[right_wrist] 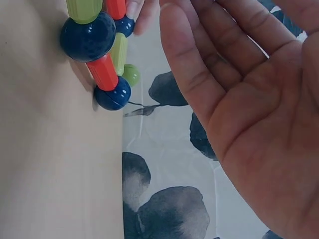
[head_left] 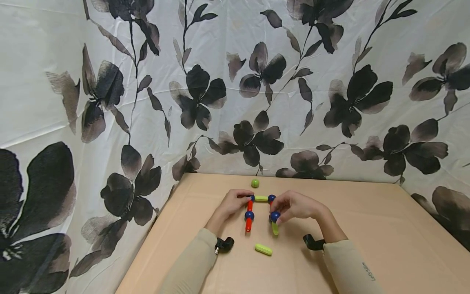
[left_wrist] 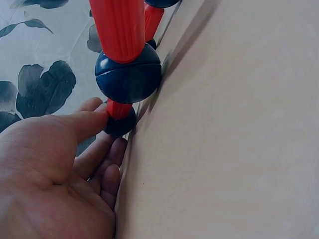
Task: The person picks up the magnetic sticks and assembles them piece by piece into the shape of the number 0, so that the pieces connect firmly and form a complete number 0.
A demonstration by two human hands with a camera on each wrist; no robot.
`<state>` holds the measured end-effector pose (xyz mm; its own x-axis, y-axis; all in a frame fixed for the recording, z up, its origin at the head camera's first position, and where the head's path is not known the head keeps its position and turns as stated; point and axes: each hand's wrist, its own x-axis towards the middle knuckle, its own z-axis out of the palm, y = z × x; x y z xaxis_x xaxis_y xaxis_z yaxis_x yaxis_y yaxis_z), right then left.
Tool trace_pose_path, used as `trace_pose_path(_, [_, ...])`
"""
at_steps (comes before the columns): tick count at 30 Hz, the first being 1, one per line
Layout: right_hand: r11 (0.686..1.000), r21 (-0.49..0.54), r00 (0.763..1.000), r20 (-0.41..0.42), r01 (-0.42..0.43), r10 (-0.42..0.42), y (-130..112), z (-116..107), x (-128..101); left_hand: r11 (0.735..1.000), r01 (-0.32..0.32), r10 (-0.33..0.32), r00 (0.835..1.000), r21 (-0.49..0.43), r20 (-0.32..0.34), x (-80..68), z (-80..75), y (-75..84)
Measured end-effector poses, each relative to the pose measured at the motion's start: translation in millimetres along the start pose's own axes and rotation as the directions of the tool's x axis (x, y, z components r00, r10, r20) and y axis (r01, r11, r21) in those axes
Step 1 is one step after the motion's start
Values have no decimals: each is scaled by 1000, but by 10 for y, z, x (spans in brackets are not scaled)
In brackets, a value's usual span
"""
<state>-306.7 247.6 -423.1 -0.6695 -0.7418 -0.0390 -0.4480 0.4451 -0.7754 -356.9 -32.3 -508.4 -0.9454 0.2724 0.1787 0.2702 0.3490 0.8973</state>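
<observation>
A pale tan counter (head_left: 367, 228) fills the lower middle. Behind and on both sides hangs a white cloth backdrop (head_left: 235, 61) printed with large dark flowers and leafy stems (creased in places). The light is even and soft.

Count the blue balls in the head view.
4: far-left corner under the left hand, far-right corner, mid left column, under the right hand's fingers. Hands may hide more.

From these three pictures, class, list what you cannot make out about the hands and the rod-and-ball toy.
- Head view: the right hand covers the rod between the two right-side blue balls.
- Left wrist view: the red rod is cut off by the top edge.
- Right wrist view: the right hand's fingertips run past the top edge, so any contact is unseen.
</observation>
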Motion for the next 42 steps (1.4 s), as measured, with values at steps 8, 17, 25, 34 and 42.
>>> trace_pose_path(8, [1000, -7, 990, 135, 27, -26, 2, 45, 24, 1000, 14, -14, 1000, 1, -2, -7, -6, 0])
trace_pose_path(17, [998, 28, 971, 232, 52, -57, 33, 141, 80, 1000, 21, -21, 1000, -14, -2, -19, -4, 5])
trace_pose_path(25, [999, 42, 966, 260, -23, 11, 63, 199, 113, 999, 24, -25, 1000, -22, -1, -30, -6, 15])
trace_pose_path(34, [996, 44, 942, 331, -75, 57, 26, 247, 111, 999, 38, -38, 999, -27, 1, -26, -1, 15])
trace_pose_path(42, [991, 61, 931, 356, -116, 87, 25, 285, 100, 1000, 27, -27, 1000, -12, -4, -30, 15, -3])
